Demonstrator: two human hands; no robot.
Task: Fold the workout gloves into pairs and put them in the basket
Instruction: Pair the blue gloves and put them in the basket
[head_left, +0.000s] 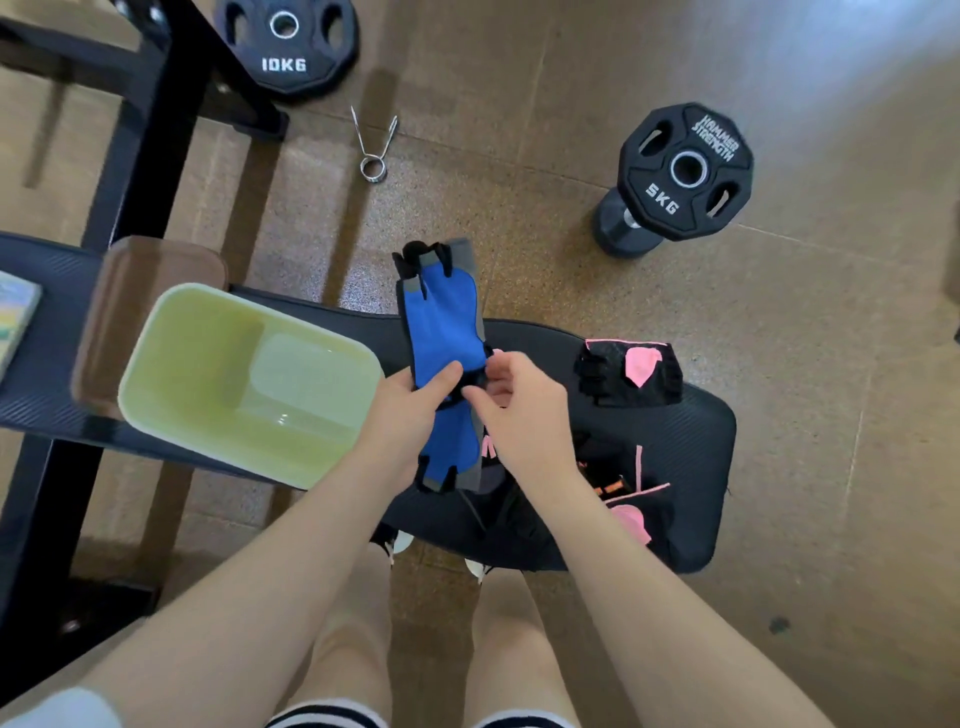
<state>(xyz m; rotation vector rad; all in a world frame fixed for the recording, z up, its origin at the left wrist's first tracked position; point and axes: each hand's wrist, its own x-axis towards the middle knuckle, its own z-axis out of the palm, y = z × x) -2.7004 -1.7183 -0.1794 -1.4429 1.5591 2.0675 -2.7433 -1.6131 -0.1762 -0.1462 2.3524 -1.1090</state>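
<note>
Above a black bench (691, 431), the left hand (410, 410) and right hand (519, 400) pinch the wrist ends of two blue gloves (441, 332), beside an empty green basket (171, 364).

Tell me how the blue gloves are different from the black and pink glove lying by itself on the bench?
The blue gloves are held up by the left hand and right hand; the black and pink glove lies alone on the bench, untouched. The blue gloves are a stretched-out pair joined at the wrists; the black and pink glove is single and looks shorter. Both kinds are fingerless, and neither is in the green basket yet.
</note>
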